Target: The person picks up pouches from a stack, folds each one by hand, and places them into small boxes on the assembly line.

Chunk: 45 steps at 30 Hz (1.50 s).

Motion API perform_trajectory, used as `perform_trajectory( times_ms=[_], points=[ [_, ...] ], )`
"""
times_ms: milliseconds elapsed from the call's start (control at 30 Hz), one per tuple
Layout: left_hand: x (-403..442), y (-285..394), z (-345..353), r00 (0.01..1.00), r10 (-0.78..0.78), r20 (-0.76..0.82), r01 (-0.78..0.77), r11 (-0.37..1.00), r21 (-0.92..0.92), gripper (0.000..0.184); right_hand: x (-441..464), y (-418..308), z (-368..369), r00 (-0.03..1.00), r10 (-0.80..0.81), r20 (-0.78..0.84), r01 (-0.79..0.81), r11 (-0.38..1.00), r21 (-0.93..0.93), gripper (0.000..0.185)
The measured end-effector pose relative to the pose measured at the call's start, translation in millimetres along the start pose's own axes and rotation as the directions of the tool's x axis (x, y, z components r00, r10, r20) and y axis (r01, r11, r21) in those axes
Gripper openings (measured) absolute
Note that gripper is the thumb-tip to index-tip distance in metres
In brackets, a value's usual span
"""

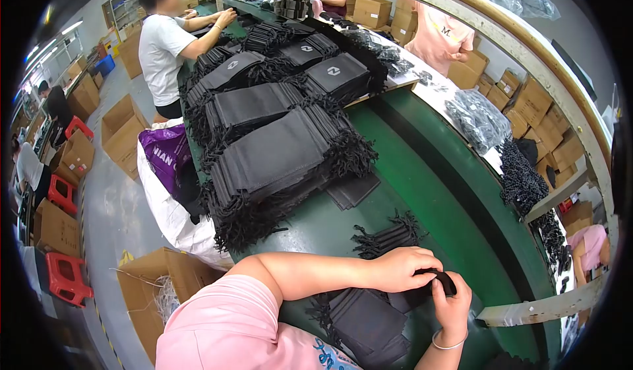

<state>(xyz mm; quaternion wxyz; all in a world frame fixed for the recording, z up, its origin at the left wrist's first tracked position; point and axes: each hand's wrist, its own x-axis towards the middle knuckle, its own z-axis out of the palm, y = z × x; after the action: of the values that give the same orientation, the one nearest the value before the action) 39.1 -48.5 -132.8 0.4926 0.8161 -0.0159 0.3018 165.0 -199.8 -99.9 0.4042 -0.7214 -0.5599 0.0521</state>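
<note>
My left hand (403, 268) reaches across from the left with its fingers closed on the edge of a black drawstring pouch (448, 283). Facing it, my right hand (453, 307), with a bracelet at the wrist, pinches the same black piece between thumb and fingers. Much of the pouch is hidden behind the hands. Below them lies a loose stack of flat black pouches (369, 322) on the green work surface. Just beyond my left hand is a small bundle of pouches with cord ends (389, 237).
Large piles of black pouches (273, 152) with tangled cords cover the bench ahead. A green conveyor (422, 152) runs along the right, beneath a metal frame (544, 309). A cardboard box (142, 284) stands at left. A co-worker in a white shirt (161, 57) works farther up.
</note>
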Motion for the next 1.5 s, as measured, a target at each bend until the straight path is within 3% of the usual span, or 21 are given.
perform_trajectory(
  times_ms=[1200, 1467, 1500],
  points=[
    [3.1, 2.2, 1.0, 0.998, 0.062, -0.01, -0.062, 0.998, 0.032, 0.02, 3.0, -2.2, -2.9, 1.0, -0.003, -0.01, 0.002, 0.999, -0.036, 0.016],
    [1.2, 2.9, 0.4, 0.998, 0.063, -0.018, -0.062, 0.998, 0.031, 0.021, -2.1, 3.0, -6.5, 0.998, 0.004, 0.06, -0.003, 1.0, -0.021, 0.024],
    [-1.1, 6.1, -3.1, 1.0, 0.019, -0.023, -0.018, 0.999, 0.035, 0.022, -4.4, 6.3, -5.3, 0.998, 0.012, 0.059, -0.017, 0.997, 0.074, 0.025]
  ],
)
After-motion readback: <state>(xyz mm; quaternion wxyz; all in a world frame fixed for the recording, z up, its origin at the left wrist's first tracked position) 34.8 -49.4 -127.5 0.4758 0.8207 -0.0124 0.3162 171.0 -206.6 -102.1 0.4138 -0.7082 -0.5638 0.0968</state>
